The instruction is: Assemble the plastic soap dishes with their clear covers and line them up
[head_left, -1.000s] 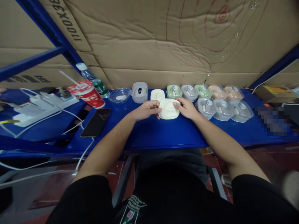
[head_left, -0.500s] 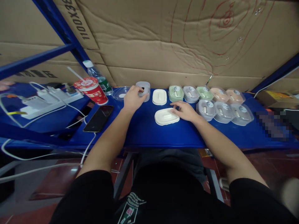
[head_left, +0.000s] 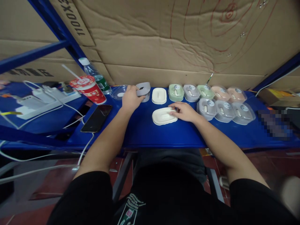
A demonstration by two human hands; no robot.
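Near the back edge of the table, my left hand [head_left: 132,98] grips a grey ring-like piece [head_left: 142,91] by its left side. The piece is tilted above a grey container [head_left: 146,98], part of which is hidden behind it and my fingers. In front, my right hand [head_left: 185,112] has its fingers curled over the right end of a white oval piece [head_left: 161,117] with a raised middle, lying on the table. Just behind that is a second white piece [head_left: 159,96], rounded square. A clear lid [head_left: 118,92] lies left of my left hand.
Lidded boxes in green [head_left: 176,93], grey [head_left: 225,112] and pink [head_left: 220,93] stand in two rows at right. To the left are a red cup [head_left: 92,93] with a straw, a water bottle [head_left: 99,79], a phone [head_left: 96,118] and a power strip [head_left: 50,103]. Cardboard [head_left: 140,56] stands behind.
My left hand has raised the grey ring-like piece, which now shows tilted above the grey container. My right hand's fingers have closed further over the end of the white oval piece.
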